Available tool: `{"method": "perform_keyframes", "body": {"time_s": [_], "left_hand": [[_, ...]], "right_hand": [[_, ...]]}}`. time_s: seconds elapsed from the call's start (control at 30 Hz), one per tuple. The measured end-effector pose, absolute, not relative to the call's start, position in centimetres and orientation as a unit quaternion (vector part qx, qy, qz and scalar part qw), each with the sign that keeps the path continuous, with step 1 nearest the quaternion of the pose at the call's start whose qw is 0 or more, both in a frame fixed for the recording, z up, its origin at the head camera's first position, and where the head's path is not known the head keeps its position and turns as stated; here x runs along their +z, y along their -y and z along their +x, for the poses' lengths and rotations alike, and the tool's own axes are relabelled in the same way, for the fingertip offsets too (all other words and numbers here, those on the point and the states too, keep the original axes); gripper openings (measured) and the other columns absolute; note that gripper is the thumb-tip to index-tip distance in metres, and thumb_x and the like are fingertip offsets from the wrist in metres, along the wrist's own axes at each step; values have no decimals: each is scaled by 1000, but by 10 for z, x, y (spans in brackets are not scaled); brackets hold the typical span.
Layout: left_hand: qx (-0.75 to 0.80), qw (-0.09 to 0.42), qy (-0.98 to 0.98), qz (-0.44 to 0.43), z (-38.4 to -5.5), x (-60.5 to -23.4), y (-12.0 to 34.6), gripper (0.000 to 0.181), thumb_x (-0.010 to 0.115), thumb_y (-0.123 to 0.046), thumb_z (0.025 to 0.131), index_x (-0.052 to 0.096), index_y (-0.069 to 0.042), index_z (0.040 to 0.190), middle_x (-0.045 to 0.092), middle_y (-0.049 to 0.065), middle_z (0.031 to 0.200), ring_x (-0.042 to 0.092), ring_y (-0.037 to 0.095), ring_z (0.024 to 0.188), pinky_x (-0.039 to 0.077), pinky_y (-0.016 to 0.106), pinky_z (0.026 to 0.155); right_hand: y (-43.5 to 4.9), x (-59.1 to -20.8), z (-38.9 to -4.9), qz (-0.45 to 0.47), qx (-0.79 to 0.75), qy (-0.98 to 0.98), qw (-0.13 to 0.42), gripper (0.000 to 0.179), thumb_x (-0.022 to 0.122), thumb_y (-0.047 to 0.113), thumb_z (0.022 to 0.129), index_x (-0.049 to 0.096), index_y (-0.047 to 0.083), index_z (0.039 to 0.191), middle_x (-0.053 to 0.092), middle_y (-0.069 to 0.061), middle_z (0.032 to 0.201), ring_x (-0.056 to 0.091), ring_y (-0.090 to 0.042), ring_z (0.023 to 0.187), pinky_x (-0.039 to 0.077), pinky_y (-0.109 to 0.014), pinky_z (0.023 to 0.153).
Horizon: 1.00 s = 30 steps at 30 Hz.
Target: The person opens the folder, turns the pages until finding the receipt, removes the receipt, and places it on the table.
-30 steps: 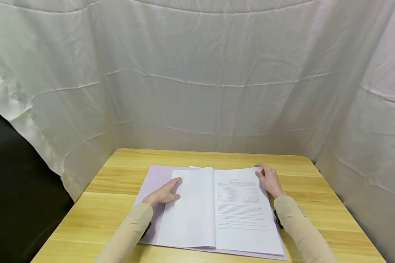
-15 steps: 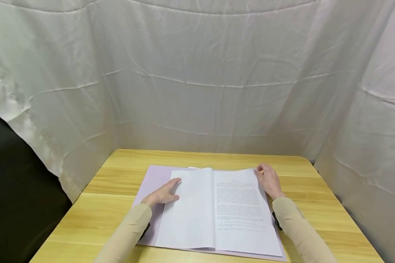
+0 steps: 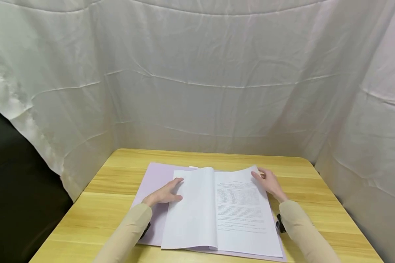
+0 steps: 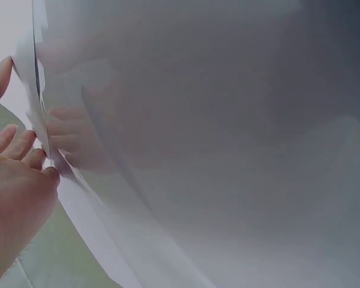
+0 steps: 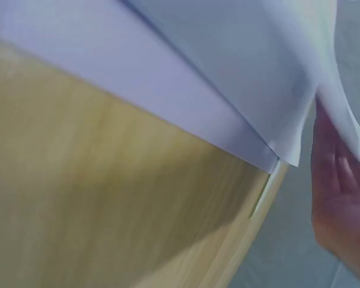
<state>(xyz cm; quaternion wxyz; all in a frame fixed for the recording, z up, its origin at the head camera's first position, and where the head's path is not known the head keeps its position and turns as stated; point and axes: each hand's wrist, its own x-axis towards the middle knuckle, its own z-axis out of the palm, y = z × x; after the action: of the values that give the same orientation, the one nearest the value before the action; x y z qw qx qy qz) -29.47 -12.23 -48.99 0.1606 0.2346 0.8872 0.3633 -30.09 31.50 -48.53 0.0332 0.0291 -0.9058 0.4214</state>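
Note:
A stack of white pages point(image 3: 191, 212) lies open on a lilac cover point(image 3: 158, 175). Its right page point(image 3: 240, 237) bears printed text; the left one is blank. My left hand point(image 3: 164, 191), fingers spread, rests at the outer edge of the left page. In the left wrist view, that hand point(image 4: 21, 174) touches the edge of a glossy, reflecting sheet point(image 4: 198, 150). At the top right corner, my right hand point(image 3: 268, 182) pinches a page, thumb in front and fingers behind. The right wrist view has this hand point(image 5: 345, 192) under a raised, curving page point(image 5: 258, 78).
The wooden table point(image 3: 112, 182) surrounds the cover on all sides. Pale cloth point(image 3: 197, 91) hangs behind it and at both sides. Black material point(image 3: 16, 190) shows at the far left. A small white tab point(image 3: 193, 167) sticks out above the cover's top edge.
My right hand has shifted its fingers at the corner, which now stands higher. The left page's outer edge has moved slightly right. My left hand has stayed almost still.

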Motion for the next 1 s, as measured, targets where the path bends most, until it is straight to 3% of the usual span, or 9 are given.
{"method": "perform_keyframes", "body": {"time_s": [0.17, 0.33, 0.47, 0.7, 0.87, 1.0], "left_hand": [[365, 174, -885, 232, -295, -487, 123, 80, 67, -23, 95, 23, 2, 157, 19, 31, 164, 12, 51, 153, 9, 65, 126], [370, 179, -880, 239, -294, -485, 125, 85, 69, -26, 94, 21, 2, 158, 13, 33, 164, 8, 52, 153, 6, 66, 126], [372, 176, -878, 244, -294, -485, 125, 87, 70, -26, 94, 20, 3, 158, 13, 33, 164, 7, 53, 153, 5, 66, 126], [376, 173, -881, 227, -291, -481, 124, 88, 71, -29, 93, 20, 2, 158, 9, 33, 165, 4, 53, 153, 4, 66, 125], [381, 171, -883, 217, -289, -477, 123, 90, 71, -33, 92, 20, 2, 158, 8, 33, 165, 4, 52, 153, 4, 66, 125], [398, 170, -876, 213, -288, -475, 123, 92, 72, -33, 91, 20, 3, 158, 12, 33, 165, 7, 52, 153, 7, 69, 124]], "right_hand": [[-319, -480, -295, 55, 517, 850, -81, 72, 52, 36, 105, 18, 5, 160, 57, -34, 131, 71, -26, 84, 62, -38, 68], [-323, -475, -286, 55, 587, 789, -173, 75, 47, 45, 106, 2, 27, 163, 59, -28, 130, 72, -24, 92, 63, -43, 77], [-323, -472, -282, 74, 616, 751, -227, 71, 34, 53, 107, -6, 32, 162, 59, -20, 131, 69, -25, 103, 60, -43, 87], [-321, -467, -276, 125, 623, 718, -285, 87, 1, 66, 100, 13, 2, 158, 61, -14, 123, 65, -24, 110, 55, -41, 95], [-317, -462, -269, 152, 619, 711, -297, 91, -10, 69, 95, 6, 5, 159, 53, -22, 131, 61, -28, 114, 53, -45, 97], [-312, -457, -264, 163, 626, 702, -299, 97, -13, 70, 93, 9, 1, 157, 50, -25, 132, 60, -28, 115, 51, -44, 98]]}}
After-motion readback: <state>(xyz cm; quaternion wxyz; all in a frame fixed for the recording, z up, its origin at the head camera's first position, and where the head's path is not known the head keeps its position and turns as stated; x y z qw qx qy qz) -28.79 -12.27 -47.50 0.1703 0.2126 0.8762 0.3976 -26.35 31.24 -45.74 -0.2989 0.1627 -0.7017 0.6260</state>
